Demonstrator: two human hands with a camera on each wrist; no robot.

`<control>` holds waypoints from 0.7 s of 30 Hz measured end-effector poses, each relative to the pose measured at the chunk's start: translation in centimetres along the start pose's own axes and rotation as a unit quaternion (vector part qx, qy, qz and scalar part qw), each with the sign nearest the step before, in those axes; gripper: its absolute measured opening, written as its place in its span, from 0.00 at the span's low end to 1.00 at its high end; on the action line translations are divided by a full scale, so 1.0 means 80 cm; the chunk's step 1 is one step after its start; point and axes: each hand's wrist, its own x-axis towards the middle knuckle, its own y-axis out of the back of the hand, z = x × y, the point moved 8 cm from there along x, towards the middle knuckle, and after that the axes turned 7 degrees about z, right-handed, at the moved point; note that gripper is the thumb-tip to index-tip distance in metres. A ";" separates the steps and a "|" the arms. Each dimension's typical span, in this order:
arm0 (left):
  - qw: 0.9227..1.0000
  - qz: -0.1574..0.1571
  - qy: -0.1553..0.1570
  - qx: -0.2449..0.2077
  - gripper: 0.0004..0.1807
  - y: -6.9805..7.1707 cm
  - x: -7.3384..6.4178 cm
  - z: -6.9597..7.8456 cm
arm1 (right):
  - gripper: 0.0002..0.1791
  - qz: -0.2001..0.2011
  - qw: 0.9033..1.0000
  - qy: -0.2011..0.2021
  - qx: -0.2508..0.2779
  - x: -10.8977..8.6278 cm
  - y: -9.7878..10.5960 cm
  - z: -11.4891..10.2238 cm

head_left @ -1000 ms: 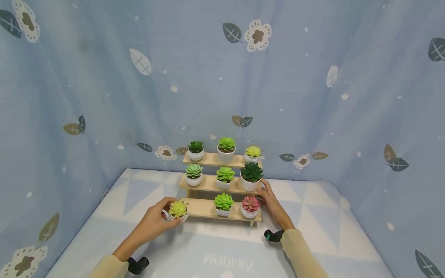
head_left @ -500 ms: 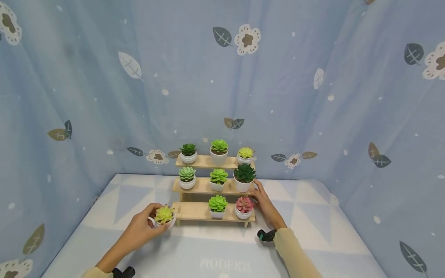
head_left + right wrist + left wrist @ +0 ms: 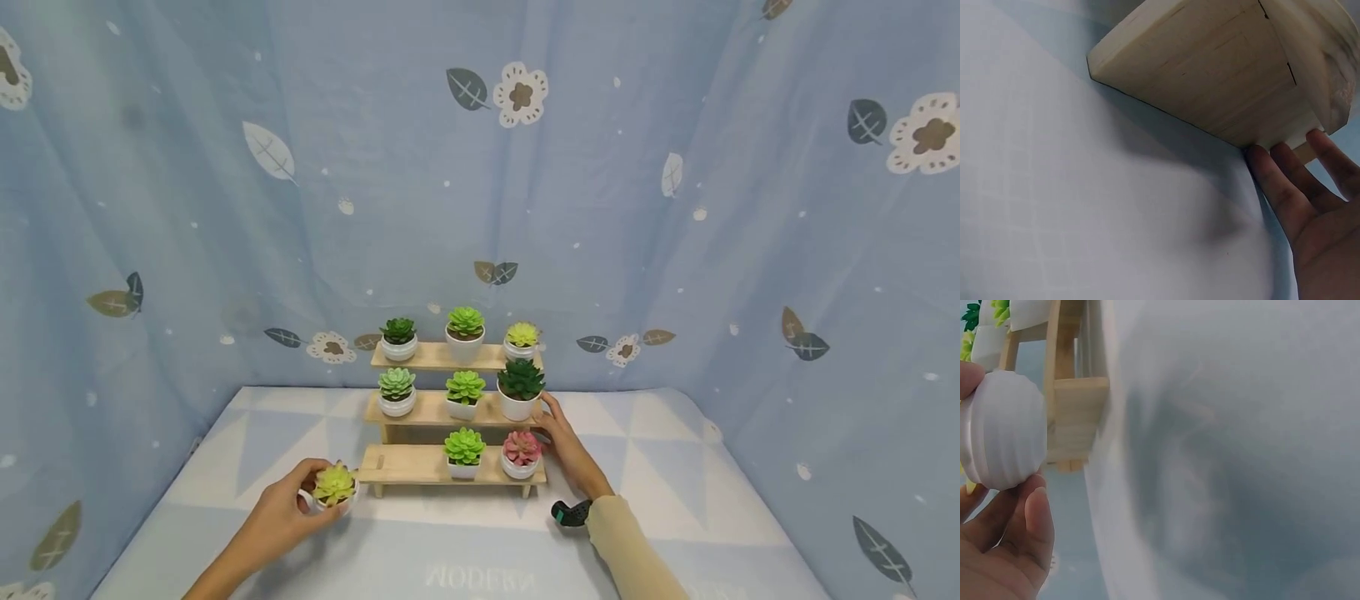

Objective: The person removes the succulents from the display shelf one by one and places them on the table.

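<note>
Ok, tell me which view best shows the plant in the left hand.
Head view: the plant shows its yellow-green leaves clearly. Left wrist view: mostly its white pot, close up. Right wrist view: none of it.

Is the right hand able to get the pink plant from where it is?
Probably yes. The right hand is at the wooden stand's right end, close beside the pink plant, and nothing seems to block the plant's front.

I'm holding this yellow-green succulent in a ribbed white pot, just left of my pale wood 3-tier stand, which is sitting upright.
</note>
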 end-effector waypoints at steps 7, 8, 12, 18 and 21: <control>1.000 -0.003 0.021 0.013 0.36 -0.004 -0.003 -0.014 | 0.34 -0.003 1.000 0.000 -0.008 0.002 0.004 0.000; 1.000 -0.004 0.021 0.013 0.36 -0.005 -0.004 -0.016 | 0.35 -0.001 1.000 0.000 -0.007 0.002 0.005 0.002; 0.999 -0.016 0.034 0.014 0.38 -0.008 -0.006 -0.029 | 0.34 0.001 1.000 0.005 -0.004 0.001 0.004 0.004; 0.997 -0.034 0.069 0.027 0.41 -0.011 -0.009 -0.052 | 0.31 0.005 1.000 0.010 -0.015 0.000 -0.004 0.003; 0.996 -0.042 0.075 0.024 0.41 -0.016 -0.005 -0.057 | 0.30 0.018 1.000 0.009 -0.015 0.002 -0.001 0.002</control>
